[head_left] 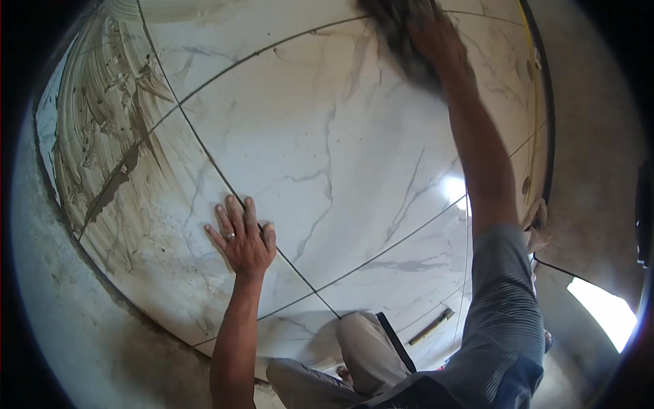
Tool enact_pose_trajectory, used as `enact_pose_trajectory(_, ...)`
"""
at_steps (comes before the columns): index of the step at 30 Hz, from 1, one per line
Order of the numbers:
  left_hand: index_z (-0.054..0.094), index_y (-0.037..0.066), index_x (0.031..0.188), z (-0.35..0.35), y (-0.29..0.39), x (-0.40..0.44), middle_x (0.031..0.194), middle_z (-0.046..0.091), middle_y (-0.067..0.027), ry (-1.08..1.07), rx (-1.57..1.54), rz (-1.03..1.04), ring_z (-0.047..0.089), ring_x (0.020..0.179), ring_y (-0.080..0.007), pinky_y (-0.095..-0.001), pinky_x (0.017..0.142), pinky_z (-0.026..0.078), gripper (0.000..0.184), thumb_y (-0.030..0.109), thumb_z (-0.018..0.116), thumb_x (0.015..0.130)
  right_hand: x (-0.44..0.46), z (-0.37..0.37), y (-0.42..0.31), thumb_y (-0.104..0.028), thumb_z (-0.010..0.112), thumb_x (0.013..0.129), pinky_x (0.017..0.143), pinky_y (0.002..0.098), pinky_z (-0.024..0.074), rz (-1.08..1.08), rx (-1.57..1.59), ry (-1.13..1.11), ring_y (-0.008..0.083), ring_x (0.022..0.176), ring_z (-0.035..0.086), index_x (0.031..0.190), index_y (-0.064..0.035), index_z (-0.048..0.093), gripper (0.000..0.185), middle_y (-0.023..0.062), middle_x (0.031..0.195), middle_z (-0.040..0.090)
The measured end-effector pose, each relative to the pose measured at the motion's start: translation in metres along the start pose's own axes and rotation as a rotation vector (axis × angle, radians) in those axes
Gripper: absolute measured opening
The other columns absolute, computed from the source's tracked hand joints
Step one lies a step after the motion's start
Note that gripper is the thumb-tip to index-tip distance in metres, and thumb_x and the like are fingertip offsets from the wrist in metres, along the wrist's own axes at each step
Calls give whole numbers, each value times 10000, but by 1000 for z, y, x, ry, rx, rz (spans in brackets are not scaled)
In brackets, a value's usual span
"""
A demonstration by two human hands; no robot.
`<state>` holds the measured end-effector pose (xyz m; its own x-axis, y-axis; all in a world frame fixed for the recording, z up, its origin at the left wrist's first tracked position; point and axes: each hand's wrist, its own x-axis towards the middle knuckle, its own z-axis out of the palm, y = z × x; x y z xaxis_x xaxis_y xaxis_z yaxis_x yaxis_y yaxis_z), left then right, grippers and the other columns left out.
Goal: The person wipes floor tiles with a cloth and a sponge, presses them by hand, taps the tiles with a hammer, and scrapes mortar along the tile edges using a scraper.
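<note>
My left hand (pixel 246 242) lies flat on the marble-patterned floor tiles (pixel 286 157), its fingers spread and a ring on one finger. Its thumb side rests across a dark joint line between two tiles. Far ahead, at the top of the view, my right hand (pixel 436 41) is on a dark rag (pixel 403 48) against the tile. Motion blurs both the rag and the fingers. Greyish-brown smears of wet grout (pixel 102 129) streak the tiles at the far left.
Bare concrete floor (pixel 48 286) borders the tiles on the left. A brown strip-like piece (pixel 430 327) lies on the tile near my knee (pixel 368 347). A dark curved edge with a yellow line (pixel 531 41) runs along the right side. Bright light (pixel 603 310) shows at lower right.
</note>
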<state>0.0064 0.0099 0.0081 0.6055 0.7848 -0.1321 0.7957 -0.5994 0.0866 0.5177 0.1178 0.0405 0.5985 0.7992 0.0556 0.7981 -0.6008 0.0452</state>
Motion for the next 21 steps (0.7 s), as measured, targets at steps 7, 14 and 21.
enact_pose_trajectory(7,366,116,1435,6,-1,3,1507,280,-184,11,3,-19,188,1409,-387,-609,1102,-27,607,485,318,956,-42,3,49,-450,552,875,960,499,402,-431,-85,147,363,1135,533,1238,-119,567,491,180,1251,564)
enact_pose_trajectory(14,334,102,1450,4,2,2,1515,265,-187,32,24,-19,219,1397,-395,-604,1102,36,628,459,375,935,-369,-28,144,-367,535,919,1065,524,278,384,127,-75,405,1354,295,1438,-218,358,568,227,1478,300)
enact_pose_trajectory(21,333,102,1450,5,-1,-2,1508,266,-200,3,-25,-15,168,1412,-402,-635,1089,12,619,458,347,944,-347,4,140,-418,585,874,1083,493,277,662,-39,-133,417,1310,352,1422,-134,390,647,235,1416,395)
